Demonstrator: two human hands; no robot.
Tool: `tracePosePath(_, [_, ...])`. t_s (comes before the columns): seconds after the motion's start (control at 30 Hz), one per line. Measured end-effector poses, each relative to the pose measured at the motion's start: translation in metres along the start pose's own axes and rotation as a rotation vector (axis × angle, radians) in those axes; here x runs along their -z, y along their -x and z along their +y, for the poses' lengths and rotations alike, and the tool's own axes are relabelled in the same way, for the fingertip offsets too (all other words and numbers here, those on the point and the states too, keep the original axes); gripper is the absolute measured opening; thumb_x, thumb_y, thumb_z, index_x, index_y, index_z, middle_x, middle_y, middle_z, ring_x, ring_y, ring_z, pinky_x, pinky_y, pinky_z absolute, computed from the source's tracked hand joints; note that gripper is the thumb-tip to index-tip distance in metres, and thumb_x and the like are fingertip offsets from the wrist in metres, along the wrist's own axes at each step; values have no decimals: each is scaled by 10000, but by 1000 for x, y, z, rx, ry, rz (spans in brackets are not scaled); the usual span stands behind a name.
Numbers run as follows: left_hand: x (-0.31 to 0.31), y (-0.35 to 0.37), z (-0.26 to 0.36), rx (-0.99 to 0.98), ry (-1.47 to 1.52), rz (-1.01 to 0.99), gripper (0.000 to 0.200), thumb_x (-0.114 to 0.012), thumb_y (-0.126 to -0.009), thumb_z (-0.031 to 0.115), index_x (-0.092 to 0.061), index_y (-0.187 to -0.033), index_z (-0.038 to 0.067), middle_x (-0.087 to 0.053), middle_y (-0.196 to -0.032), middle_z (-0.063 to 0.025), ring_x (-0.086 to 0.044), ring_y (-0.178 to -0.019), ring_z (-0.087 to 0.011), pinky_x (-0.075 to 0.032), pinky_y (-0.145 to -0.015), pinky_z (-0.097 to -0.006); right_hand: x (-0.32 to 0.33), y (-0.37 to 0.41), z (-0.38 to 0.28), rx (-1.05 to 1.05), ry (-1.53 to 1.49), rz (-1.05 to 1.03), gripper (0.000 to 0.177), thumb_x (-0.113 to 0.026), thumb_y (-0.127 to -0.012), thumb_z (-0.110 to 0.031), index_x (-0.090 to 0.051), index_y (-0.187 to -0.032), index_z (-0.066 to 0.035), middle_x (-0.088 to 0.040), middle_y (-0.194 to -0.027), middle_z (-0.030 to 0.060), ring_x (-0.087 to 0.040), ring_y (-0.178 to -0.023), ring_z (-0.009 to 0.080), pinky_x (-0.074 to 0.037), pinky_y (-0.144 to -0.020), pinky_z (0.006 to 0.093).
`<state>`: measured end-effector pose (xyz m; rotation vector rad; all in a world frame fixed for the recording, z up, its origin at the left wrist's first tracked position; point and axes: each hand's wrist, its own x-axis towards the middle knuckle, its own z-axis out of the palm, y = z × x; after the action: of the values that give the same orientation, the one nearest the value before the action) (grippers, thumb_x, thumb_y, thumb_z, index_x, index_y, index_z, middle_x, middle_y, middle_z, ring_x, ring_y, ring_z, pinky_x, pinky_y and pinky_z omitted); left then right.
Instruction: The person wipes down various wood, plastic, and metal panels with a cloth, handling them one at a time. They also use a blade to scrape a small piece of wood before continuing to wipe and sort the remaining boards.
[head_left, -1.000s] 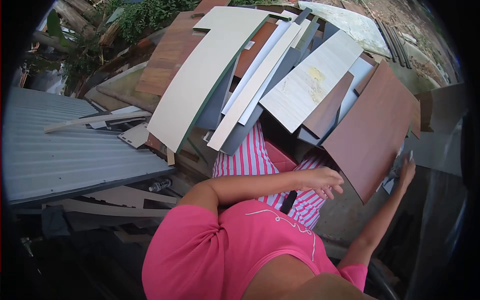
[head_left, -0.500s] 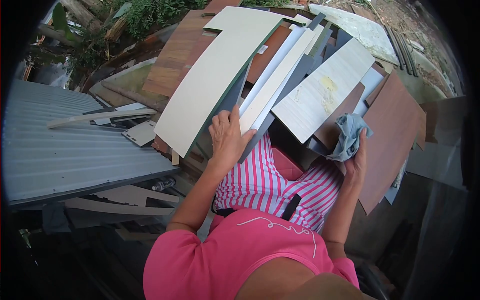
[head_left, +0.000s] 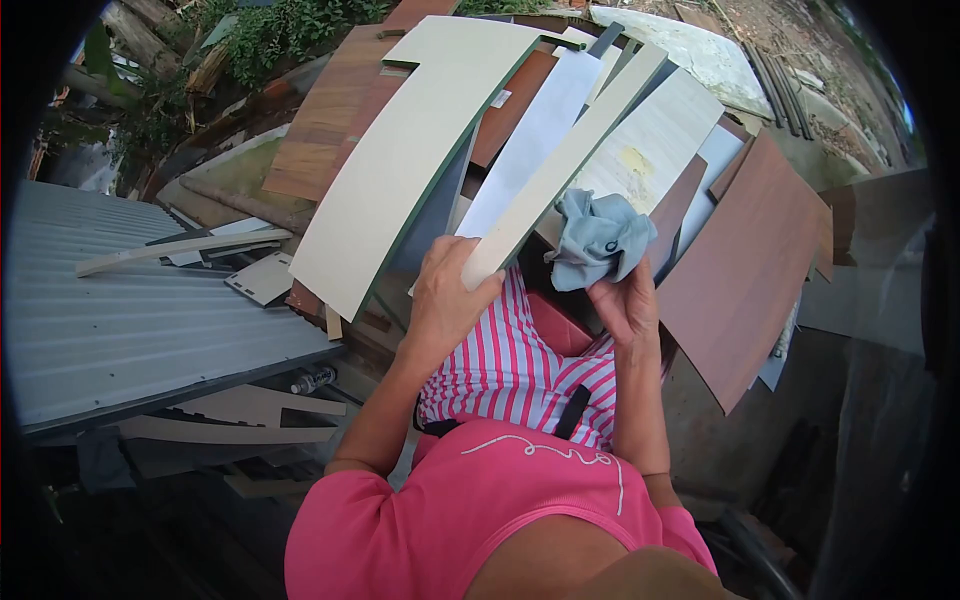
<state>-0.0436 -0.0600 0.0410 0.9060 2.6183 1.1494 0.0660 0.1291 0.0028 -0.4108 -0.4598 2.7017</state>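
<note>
My left hand [head_left: 448, 297] is closed around the near end of a long, narrow cream board strip [head_left: 560, 165], which slants up and away to the right. In my right hand [head_left: 632, 303] is a crumpled blue-grey cloth [head_left: 603, 240], bunched up close to the strip's right side. A white strip [head_left: 525, 135] lies just left of the held one. Farther left is a wide cream panel [head_left: 400, 160] with a notched far end. Behind the cloth rests a pale wood-grain board [head_left: 655, 140] with a yellowish stain.
Brown boards [head_left: 750, 270] lean on the right, and a wood-grain board [head_left: 320, 125] lies at the far left of the pile. A corrugated metal sheet [head_left: 150, 310] with offcuts on it spreads to the left. A small bottle [head_left: 314, 380] lies by its edge.
The cream strip has been lifted and tilted by my left hand, uncovering more of the white strip. My right hand has brought the cloth leftward, close to the strip.
</note>
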Motion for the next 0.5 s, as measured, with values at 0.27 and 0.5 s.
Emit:
tracePosePath(0.27, [-33,11,29,-113,85,-234,435,-642,-757,173,-481,-1135,31,-568,-1006,-180,-568,-877,-393,-467,-734,-437,-15,-23,17,283,417,201,338,-556,-904,-261,-516,-1086,21,-615,-920,105,-630,-806,172,-553,-728,325])
tracePosePath(0.5, [-19,28,23,-189,82,-350,445,-646,-760,175,-485,-1144,17,-566,-1011,-180,-582,-877,-369,-479,-740,-415,47,-84,-120,386,254,212,380,-568,-891,-279,-514,-1094,37,-620,-965,150,-641,-836,233,-558,-783,375])
